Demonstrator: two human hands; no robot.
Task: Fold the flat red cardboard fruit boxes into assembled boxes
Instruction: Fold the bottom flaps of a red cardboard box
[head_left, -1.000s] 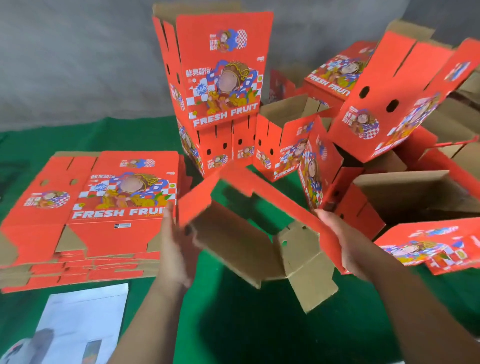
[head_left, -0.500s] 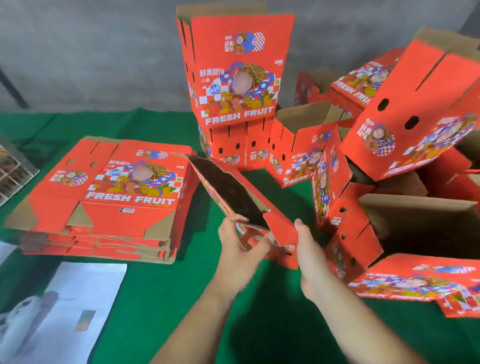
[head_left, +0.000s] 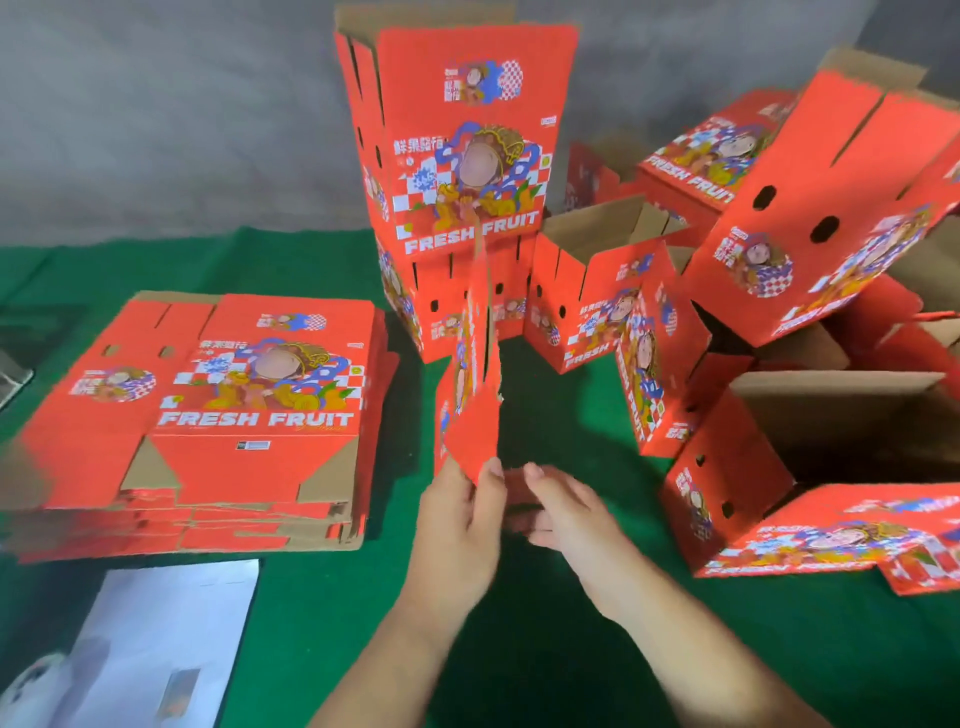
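Standing edge-on above the green cloth-covered table, the flat red printed cardboard box blank runs its long axis up and away from the person, lower corner nearest. The left hand pinches that corner, thumb on the near face, so it is the nearer hand. The right hand sits just beside, fingers loosely extended, holding nothing; the stack of flat red blanks lies well left.

Left hand pinches an upright flat box; right hand beside.
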